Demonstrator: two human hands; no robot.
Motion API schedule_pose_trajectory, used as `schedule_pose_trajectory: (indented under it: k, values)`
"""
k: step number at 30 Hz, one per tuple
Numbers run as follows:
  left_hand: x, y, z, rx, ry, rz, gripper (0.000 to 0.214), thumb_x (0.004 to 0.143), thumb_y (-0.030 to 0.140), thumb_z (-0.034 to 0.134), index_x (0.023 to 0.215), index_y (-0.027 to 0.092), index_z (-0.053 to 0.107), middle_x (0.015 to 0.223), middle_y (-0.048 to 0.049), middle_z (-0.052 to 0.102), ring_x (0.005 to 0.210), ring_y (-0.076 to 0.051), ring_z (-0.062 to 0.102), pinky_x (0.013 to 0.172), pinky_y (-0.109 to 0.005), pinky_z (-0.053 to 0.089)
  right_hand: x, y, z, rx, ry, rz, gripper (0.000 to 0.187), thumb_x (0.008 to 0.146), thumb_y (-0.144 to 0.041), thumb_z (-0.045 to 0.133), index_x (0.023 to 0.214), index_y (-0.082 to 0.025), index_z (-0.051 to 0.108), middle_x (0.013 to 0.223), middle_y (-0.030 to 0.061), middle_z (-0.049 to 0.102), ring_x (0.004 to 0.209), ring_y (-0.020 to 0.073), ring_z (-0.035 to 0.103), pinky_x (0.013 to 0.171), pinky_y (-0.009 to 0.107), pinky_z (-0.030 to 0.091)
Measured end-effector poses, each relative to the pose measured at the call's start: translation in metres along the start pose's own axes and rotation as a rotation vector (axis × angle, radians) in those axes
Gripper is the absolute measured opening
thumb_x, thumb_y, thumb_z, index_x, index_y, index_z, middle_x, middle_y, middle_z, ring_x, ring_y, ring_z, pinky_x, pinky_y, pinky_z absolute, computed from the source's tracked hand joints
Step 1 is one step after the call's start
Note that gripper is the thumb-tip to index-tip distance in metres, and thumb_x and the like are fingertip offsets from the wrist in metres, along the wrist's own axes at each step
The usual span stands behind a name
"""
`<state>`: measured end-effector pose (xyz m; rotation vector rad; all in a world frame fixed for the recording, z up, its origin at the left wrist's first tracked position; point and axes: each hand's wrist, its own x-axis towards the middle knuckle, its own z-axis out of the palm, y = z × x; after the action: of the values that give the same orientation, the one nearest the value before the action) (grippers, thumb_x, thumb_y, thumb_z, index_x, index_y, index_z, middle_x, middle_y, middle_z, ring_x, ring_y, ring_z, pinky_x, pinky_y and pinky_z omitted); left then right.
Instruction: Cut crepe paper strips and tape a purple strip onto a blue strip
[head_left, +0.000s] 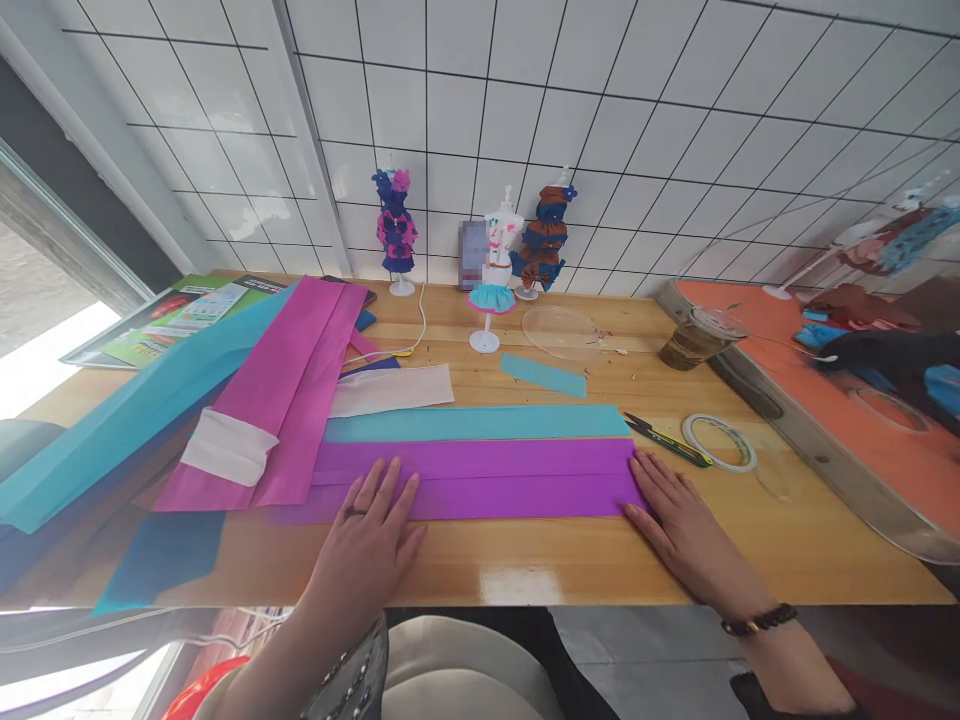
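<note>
A long folded purple paper strip (517, 480) lies across the wooden table (525, 560) in front of me. My left hand (367, 540) rests flat on its left part, fingers spread, a ring on one finger. My right hand (675, 520) lies flat at the strip's right end, fingertips on the paper's edge. A teal paper strip (480, 424) lies just behind the purple one. Neither hand grips anything.
Pink folded paper (292, 390) and a long teal sheet (127, 420) lie at the left. Scissors (664, 440) and a tape roll (718, 442) sit right of the strips. Small dress mannequins (491, 270) stand by the tiled wall. A cup (694, 340) and an orange tray (840, 420) are at the right.
</note>
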<state>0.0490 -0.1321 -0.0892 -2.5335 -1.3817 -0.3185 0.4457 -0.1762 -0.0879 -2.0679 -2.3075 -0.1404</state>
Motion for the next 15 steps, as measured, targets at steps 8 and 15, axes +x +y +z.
schedule_pose_trajectory:
  k: [8, 15]
  values:
    - [0.0, 0.001, 0.001, -0.029, 0.028, -0.015, 0.048, 0.084, 0.038, 0.041, 0.126, 0.017, 0.046, 0.136, -0.0124, 0.037, 0.126, -0.029, 0.031, 0.098, -0.043, 0.033, -0.004, 0.0, 0.009, -0.069, 0.099, 0.12, 0.067, 0.087, -0.052, 0.025, 0.138, -0.009, 0.021, 0.141, 0.0156, 0.028, 0.131, 0.0291, 0.021, 0.098, 0.052, 0.031]
    - [0.0, 0.002, 0.0, -0.037, 0.024, -0.026, 0.047, 0.083, 0.037, 0.042, 0.126, 0.017, 0.047, 0.136, -0.012, 0.038, 0.126, -0.029, 0.032, 0.098, -0.044, 0.032, 0.002, -0.069, -0.003, 0.054, 0.151, -0.042, 0.067, 0.087, -0.045, 0.032, 0.141, -0.013, 0.008, 0.143, 0.0159, 0.023, 0.131, 0.0277, 0.019, 0.101, 0.054, 0.024]
